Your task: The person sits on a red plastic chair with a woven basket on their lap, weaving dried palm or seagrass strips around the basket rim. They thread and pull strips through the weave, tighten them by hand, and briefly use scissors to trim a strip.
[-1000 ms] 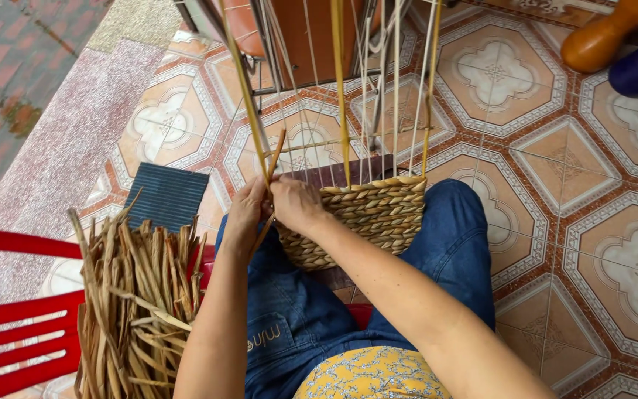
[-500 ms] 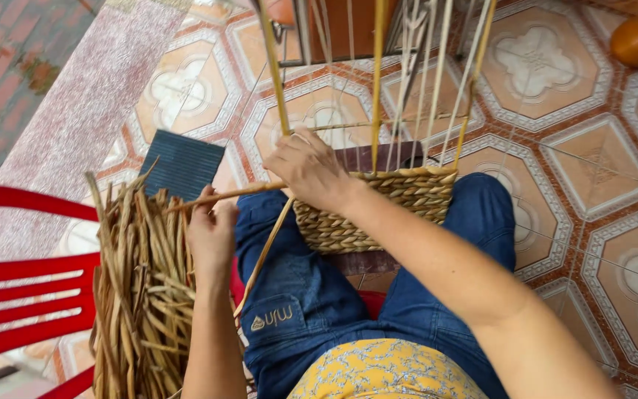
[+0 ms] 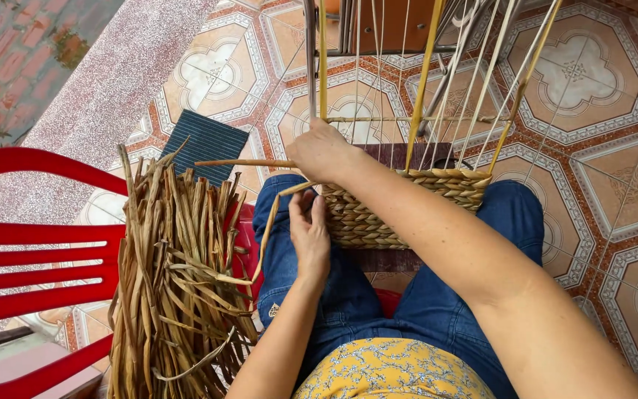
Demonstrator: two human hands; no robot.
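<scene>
Two hands at woven basket [image 3: 378, 214]: left hand [image 3: 310, 235], right hand [image 3: 324, 151].

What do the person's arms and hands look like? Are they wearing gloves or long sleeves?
No gloves and no long sleeves. The left hand and the right hand are both bare, with no rings, watch or bracelets showing. Both forearms are uncovered all the way up to the edge of the picture. Lower down you can see a yellow flowery top and blue denim jeans.
</scene>
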